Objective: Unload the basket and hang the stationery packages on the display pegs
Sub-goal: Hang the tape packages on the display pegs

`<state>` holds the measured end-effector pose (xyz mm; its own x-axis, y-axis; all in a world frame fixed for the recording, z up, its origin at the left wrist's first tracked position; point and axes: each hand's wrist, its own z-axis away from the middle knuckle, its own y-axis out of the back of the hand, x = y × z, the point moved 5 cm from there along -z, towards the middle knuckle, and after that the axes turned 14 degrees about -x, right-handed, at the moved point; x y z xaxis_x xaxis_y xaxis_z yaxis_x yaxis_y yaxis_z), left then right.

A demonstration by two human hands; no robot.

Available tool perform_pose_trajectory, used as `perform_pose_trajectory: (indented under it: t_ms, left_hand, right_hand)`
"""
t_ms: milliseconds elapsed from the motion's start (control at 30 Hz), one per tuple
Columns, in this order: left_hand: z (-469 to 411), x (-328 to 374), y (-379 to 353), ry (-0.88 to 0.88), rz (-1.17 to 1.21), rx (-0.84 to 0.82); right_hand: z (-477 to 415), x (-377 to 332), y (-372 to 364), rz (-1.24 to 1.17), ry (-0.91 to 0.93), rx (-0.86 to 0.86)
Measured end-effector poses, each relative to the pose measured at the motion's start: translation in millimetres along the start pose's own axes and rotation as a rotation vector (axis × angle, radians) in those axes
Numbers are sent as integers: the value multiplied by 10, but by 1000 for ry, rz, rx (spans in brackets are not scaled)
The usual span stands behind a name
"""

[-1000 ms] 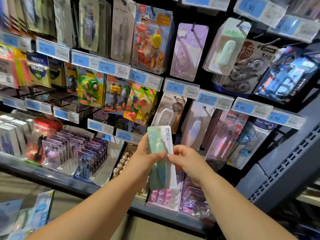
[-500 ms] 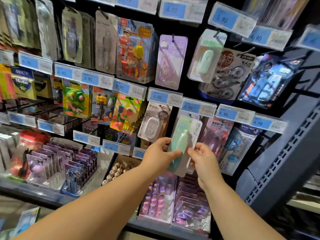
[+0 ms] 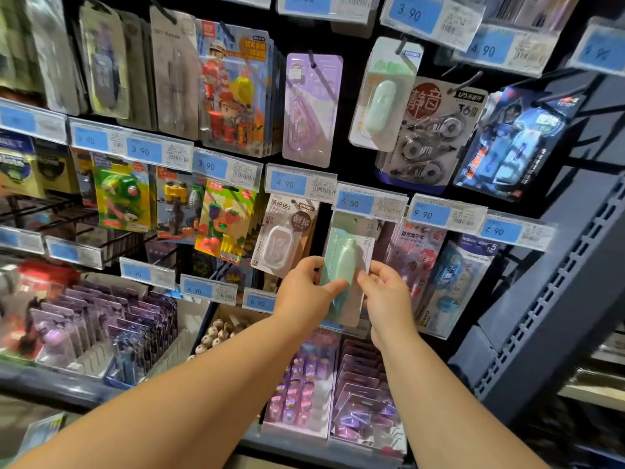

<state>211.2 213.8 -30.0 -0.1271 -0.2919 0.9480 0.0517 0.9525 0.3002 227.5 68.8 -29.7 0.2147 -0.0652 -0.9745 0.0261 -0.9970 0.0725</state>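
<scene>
A mint-green correction-tape package (image 3: pixel 346 262) on a white card is held up against the display wall, its top just under the 6.50 price tag (image 3: pixel 368 204). My left hand (image 3: pixel 306 292) grips its left edge, thumb across the green blister. My right hand (image 3: pixel 384 294) pinches its right edge. The card's hang hole sits near the tag; the peg behind it is hidden. The basket is out of view.
Hanging packages crowd both sides: a white tape pack (image 3: pixel 284 238) to the left, a pink one (image 3: pixel 414 258) to the right. Boxes of purple packs (image 3: pixel 338 384) stand on the shelf below. A dark blue perforated upright (image 3: pixel 558 282) bounds the right.
Both hands have lifted the green package from chest height up and to the right, against the wall under the 6.50 tag. My view has moved closer to the display.
</scene>
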Motion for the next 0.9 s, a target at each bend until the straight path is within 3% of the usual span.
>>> perform_pose_trajectory:
  t_ms: [233,500,767,833,900]
  left_hand:
    - [-94,33,-18,8,-56,11]
    - [-148,20,-39,36,-281,75]
    - [223,-443,170,86,-307,27]
    - [413,-712,370,132,-302,3]
    - [683,-1112,662,229,-319,8]
  right_hand:
    - [-112,69,-28,-66,-42,107]
    - [-199,199,21,5,-83,280]
    - [-45,125,-174,129,16,413]
    - [33,54,-402,240,90,383]
    - [154,16,-818,303,202,215]
